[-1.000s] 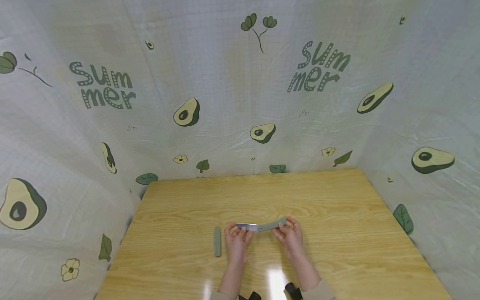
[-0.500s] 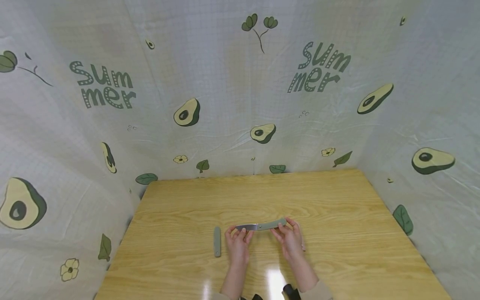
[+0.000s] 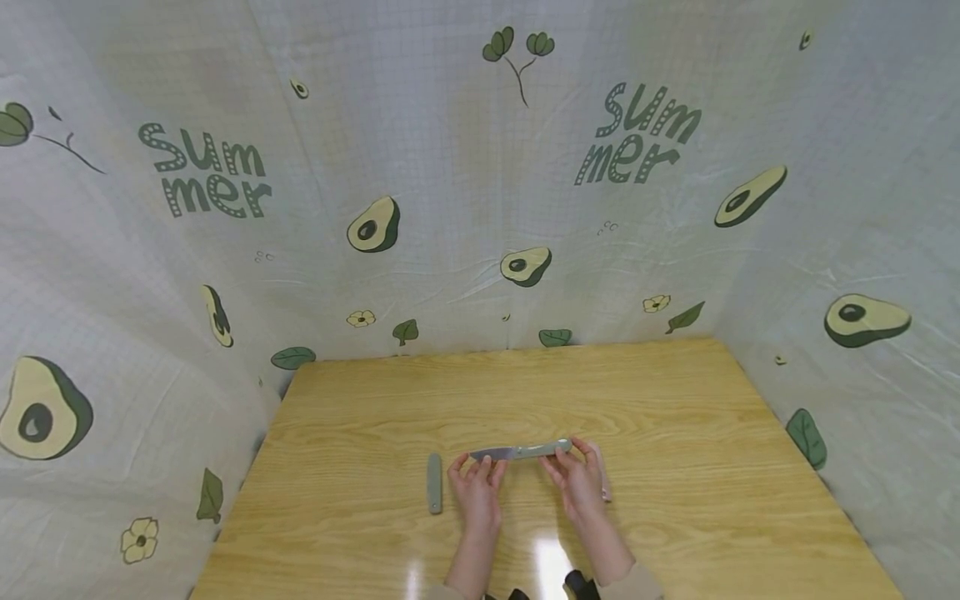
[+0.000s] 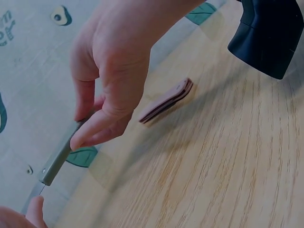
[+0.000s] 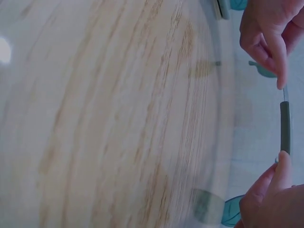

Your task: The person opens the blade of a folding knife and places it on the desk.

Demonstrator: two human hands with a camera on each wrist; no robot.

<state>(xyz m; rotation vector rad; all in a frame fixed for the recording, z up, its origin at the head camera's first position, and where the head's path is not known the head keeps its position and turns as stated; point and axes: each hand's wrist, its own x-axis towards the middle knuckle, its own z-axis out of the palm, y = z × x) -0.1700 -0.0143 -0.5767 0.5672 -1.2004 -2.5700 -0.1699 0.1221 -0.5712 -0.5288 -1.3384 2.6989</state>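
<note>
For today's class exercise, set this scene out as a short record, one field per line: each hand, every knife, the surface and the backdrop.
Left hand: left hand pinches the blade
Right hand: right hand grips the handle
Held knife: gray-green folding knife, opened out, raised above the table
Second knife: closed gray-green folding knife, lying left of the left hand
Third knife: closed pink folding knife, lying beside the right hand, partly hidden in the head view
Surface: wood-grain table
Backdrop: avocado-print cloth reading "summer"
</note>
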